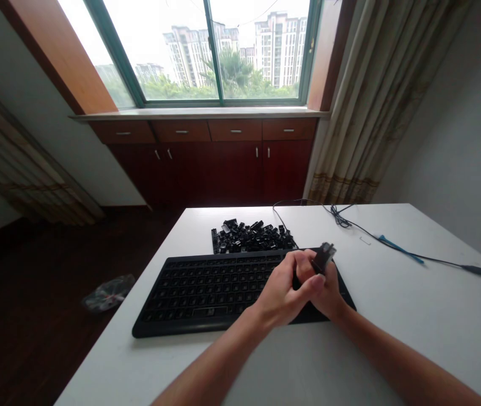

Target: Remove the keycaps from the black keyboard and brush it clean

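Note:
A black keyboard (206,287) with its keycaps off lies on the white table. Behind it sits a heap of loose black keycaps (252,237). Both hands meet over the keyboard's right part. My left hand (285,290) is closed, its fingers pressed against the other hand and its thumb pointing right. My right hand (329,287) is closed around a small dark object (323,256) that sticks up above the fingers; what it is cannot be made out. The palms and whatever lies between them are hidden.
A black cable (344,220) runs over the back right of the white table (426,316), beside a blue strip (401,249) and a small bent wire (365,241). A clear plastic bag (109,293) lies on the floor at the left. Cabinets (206,169) stand beyond.

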The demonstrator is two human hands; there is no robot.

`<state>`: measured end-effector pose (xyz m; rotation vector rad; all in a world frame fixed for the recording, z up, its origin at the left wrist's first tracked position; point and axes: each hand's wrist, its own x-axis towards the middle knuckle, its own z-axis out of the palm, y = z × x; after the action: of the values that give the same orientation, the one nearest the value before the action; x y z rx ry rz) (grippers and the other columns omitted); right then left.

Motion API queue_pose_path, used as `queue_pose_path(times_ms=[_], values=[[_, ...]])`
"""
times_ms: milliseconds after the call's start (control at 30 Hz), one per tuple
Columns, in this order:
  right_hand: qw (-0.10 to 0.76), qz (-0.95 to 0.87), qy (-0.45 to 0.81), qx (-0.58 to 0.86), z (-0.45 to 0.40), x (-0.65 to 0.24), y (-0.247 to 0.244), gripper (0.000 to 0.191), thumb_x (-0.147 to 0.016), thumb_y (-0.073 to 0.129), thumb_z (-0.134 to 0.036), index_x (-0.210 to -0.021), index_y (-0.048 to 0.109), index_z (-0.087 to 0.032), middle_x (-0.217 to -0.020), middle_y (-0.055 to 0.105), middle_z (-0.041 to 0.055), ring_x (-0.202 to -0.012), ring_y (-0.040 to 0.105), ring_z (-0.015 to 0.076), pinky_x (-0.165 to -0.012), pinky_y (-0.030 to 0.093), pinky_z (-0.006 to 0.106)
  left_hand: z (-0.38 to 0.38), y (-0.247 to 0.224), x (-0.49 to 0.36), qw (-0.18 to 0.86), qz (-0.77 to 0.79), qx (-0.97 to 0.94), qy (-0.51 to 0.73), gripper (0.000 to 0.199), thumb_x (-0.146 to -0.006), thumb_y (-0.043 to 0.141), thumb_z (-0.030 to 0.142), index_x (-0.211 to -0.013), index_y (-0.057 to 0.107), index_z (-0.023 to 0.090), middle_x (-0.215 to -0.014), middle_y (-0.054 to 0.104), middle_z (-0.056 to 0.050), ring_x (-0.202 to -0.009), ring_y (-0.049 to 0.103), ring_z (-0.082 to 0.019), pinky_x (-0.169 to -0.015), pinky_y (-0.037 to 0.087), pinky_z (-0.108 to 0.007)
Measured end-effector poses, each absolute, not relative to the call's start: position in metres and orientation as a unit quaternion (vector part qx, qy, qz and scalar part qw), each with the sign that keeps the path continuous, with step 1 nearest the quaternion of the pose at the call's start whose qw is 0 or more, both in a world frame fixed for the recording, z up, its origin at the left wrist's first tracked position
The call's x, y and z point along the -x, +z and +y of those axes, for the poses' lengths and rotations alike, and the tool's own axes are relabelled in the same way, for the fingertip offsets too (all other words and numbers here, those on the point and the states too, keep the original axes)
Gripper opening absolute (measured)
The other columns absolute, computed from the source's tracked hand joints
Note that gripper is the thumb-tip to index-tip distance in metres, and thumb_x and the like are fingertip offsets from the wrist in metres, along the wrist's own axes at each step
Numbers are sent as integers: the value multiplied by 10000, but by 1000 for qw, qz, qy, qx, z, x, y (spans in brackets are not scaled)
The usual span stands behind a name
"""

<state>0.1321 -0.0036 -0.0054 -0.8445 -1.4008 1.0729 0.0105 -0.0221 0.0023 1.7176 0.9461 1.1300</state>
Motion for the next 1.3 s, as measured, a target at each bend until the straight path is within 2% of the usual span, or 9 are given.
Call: queue_pose_path(times_ms=[167,233,333,433,567,667,800,1067,1300], values=[[630,-475,505,349,11,-147,3,474,-955,554,-464,-600,335,-238,-468,302,-81,-394,252,89,-404,207,281,-21,0,-6,291,425,-765,386,652,-741,767,587,-1240,613,196,-1203,663,-110,-1108,595,-297,-994,481,-459],[649,-434,520,347,19,-155,7,483,-943,563,-459,-600,303,-239,-473,287,-84,-389,245,87,-395,201,277,-19,-4,-6,226,426,-798,361,528,-755,782,510,-1181,670,218,-1210,671,-96,-1134,583,-303,-1021,458,-483],[657,-388,544,350,27,-163,9,484,-913,596,-464,-595,311,-235,-488,306,-78,-401,286,90,-392,217,269,-18,-11,-6,181,421,-824,333,201,-885,679,346,-1058,744,266,-1163,698,-52,-1084,606,-258,-984,473,-452],[656,-359,563,352,32,-167,7,483,-885,623,-474,-593,324,-233,-498,323,-75,-409,312,91,-396,252,264,-17,-11,-4,182,414,-830,326,167,-938,617,286,-1025,759,275,-1091,720,-39,-1003,631,-223,-928,499,-404],[642,-344,590,347,34,-167,6,475,-875,625,-489,-600,337,-232,-516,331,-74,-428,330,93,-415,299,257,-6,-4,10,181,439,-802,363,209,-972,564,305,-1062,746,260,-1042,725,-55,-957,653,-210,-906,523,-378],[608,-350,623,347,33,-168,8,455,-881,620,-489,-612,365,-226,-518,358,-70,-430,345,91,-418,299,249,7,-2,27,140,492,-759,402,242,-989,523,298,-1120,719,246,-1099,710,-68,-1017,652,-217,-953,520,-398],[548,-368,663,354,34,-171,11,433,-871,655,-452,-620,392,-217,-484,351,-82,-394,290,73,-392,231,237,17,-3,40,100,530,-736,409,272,-975,541,286,-1213,661,231,-1237,662,-77,-1152,612,-237,-1047,473,-449],[518,-380,664,383,33,-192,12,432,-845,682,-445,-627,384,-219,-485,345,-92,-382,260,58,-372,192,219,-15,3,4,120,432,-835,319,243,-975,535,315,-1174,651,237,-1238,638,-58,-1136,576,-233,-1014,472,-432],[566,-406,585,416,13,-190,3,456,-896,656,-440,-610,387,-208,-505,361,-76,-411,317,59,-398,217,231,-35,-2,-22,130,378,-883,245,359,-967,553,412,-1268,595,221,-1306,624,-48,-1181,550,-251,-1040,455,-455]])
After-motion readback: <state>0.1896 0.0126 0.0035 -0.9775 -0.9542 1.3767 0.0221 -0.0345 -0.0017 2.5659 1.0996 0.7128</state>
